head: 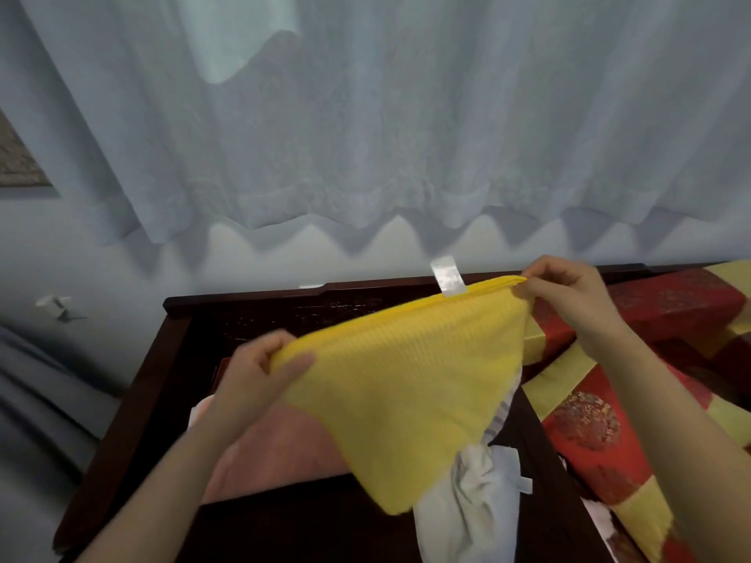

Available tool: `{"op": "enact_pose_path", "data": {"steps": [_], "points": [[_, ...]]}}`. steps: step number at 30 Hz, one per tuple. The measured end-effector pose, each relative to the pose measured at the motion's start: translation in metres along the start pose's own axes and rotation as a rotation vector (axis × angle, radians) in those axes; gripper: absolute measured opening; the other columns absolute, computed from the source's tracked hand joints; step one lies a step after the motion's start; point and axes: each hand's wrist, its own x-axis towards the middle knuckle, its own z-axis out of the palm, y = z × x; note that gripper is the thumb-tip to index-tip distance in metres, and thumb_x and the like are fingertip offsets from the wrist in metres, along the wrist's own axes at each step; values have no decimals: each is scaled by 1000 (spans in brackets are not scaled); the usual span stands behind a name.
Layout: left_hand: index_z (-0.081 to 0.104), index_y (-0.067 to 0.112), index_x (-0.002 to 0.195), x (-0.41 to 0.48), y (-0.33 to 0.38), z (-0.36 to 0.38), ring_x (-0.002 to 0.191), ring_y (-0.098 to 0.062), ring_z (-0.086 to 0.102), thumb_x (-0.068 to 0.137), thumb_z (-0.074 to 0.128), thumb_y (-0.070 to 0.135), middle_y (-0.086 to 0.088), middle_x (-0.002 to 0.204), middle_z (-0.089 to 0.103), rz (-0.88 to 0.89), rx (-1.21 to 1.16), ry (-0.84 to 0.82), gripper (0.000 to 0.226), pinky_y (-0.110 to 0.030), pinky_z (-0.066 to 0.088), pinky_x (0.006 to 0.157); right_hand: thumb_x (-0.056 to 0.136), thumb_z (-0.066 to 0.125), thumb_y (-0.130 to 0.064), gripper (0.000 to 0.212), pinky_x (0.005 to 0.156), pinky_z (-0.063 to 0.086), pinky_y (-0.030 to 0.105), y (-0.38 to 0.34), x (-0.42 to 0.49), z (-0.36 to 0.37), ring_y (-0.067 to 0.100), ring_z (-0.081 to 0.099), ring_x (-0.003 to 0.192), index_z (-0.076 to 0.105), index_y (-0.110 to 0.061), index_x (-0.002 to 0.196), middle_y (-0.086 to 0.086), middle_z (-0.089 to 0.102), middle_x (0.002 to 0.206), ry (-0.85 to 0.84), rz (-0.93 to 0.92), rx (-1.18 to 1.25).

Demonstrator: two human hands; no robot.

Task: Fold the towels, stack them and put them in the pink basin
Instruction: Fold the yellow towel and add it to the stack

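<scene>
A yellow towel [410,384] hangs in the air above the dark wooden table [260,314], doubled over and tapering to a point at the bottom. My left hand [260,371] pinches its left top corner. At the far right, my right hand [569,290] pinches the other top corner, held higher. Under the towel lies a folded pink towel [272,453] on the table. A crumpled white and pale blue towel [471,505] lies to its right, partly hidden by the yellow one. No pink basin is in view.
A red and yellow patterned cloth [650,400] covers the surface to the right of the table. A pale curtain [365,136] hangs behind, against the wall. The table's raised rim [134,400] runs along its left side.
</scene>
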Motion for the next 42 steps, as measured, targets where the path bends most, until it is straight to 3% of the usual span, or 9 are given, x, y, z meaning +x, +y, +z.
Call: {"op": "enact_pose_path", "data": {"steps": [6, 11, 13, 19, 22, 27, 32, 37, 42], "points": [[61, 25, 71, 44, 45, -28, 61, 8, 52, 76, 78, 26, 22, 66, 61, 194, 184, 149, 17, -5, 37, 56, 80, 71, -11, 10, 73, 51, 22, 8, -1, 4, 10, 63, 70, 67, -17, 75, -5, 68, 69, -67, -8, 34], [68, 38, 82, 66, 54, -56, 80, 11, 60, 78, 75, 22, 31, 84, 68, 199, 229, 3, 18, -3, 43, 73, 72, 72, -34, 26, 80, 51, 34, 5, 3, 4, 18, 61, 74, 67, -12, 86, 11, 67, 72, -1, -47, 68], [70, 39, 84, 72, 50, -66, 87, 5, 62, 77, 77, 25, 26, 89, 70, 186, 232, -81, 17, -15, 48, 81, 74, 72, -30, 19, 74, 51, 32, 5, 7, 4, 12, 60, 68, 67, -15, 84, -2, 66, 66, 43, -59, 37], [47, 32, 92, 73, 46, -49, 72, 6, 49, 79, 46, 18, 14, 83, 53, 161, 327, 72, 19, -23, 42, 66, 80, 74, -14, 3, 67, 50, 31, -7, 10, 28, 10, 59, 67, 72, -14, 81, -1, 67, 69, 82, -109, -3], [45, 20, 108, 62, 59, -11, 72, 8, 47, 69, 42, 30, 11, 87, 47, 77, 200, 58, 40, -20, 37, 68, 74, 80, -12, 9, 74, 51, 35, -26, 4, 55, 14, 62, 71, 75, -9, 80, 7, 71, 76, -1, -103, 6], [29, 44, 140, 45, 73, 44, 100, 1, 52, 67, 78, 51, 21, 116, 52, 137, 321, -272, 88, -22, 41, 86, 71, 82, -14, 9, 61, 45, 20, -48, -8, 92, 0, 54, 57, 77, -15, 78, -8, 67, 63, -216, -205, -47], [69, 34, 102, 43, 66, 55, 94, -7, 62, 76, 75, 35, 5, 101, 70, 127, 170, -243, 27, -37, 50, 86, 74, 80, -16, 11, 58, 42, 18, -44, -18, 90, 5, 51, 58, 76, -10, 82, -5, 66, 66, -261, -257, -85], [70, 45, 78, 30, 65, 41, 88, -12, 62, 76, 78, 24, -8, 101, 64, -3, 32, -171, 23, -41, 53, 84, 85, 67, -9, 11, 79, 49, 26, 14, -39, 67, 17, 64, 85, 73, -11, 95, 12, 72, 93, -118, 30, 135], [72, 40, 78, 27, 63, 32, 89, -8, 63, 73, 79, 23, 2, 99, 68, -42, -3, -83, 20, -35, 54, 81, 85, 67, -29, 33, 90, 47, 29, 84, -93, 90, 10, 59, 111, 61, -38, 116, -7, 64, 120, -452, 490, 106]]}}
